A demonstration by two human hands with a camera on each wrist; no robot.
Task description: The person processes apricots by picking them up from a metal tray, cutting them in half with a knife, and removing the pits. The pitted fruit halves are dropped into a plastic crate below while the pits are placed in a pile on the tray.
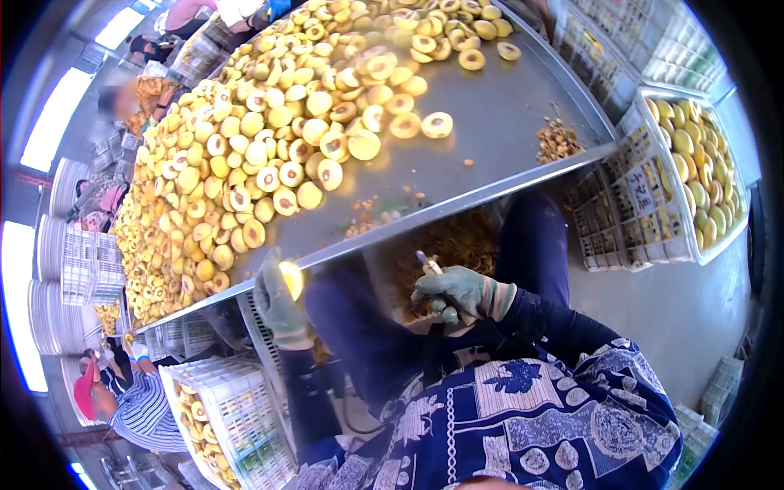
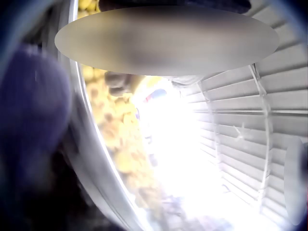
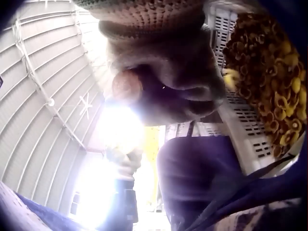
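In the head view the gloved left hand (image 1: pixel 282 304) is at the near edge of the metal table (image 1: pixel 490 167), pinching a bright yellow fruit piece (image 1: pixel 291 279). The gloved right hand (image 1: pixel 457 291), above the lap, has its fingers curled round a small tool (image 1: pixel 426 261) whose pale end sticks out past them. The right wrist view shows the right glove (image 3: pixel 168 86) close up, with a round handle end (image 3: pixel 127 87) beside the fingers. Halved fruit (image 1: pixel 278 122) lies heaped on the table. Blur and glare hide the left hand's grip in the left wrist view.
A crate of whole yellow fruit (image 1: pixel 694 237) stands at the right, another crate (image 1: pixel 237 408) at the lower left. Between the legs is a container of fruit pieces (image 3: pixel 269 82). Small brown pits (image 1: pixel 558 140) lie near the table's right corner. Other people sit along the left.
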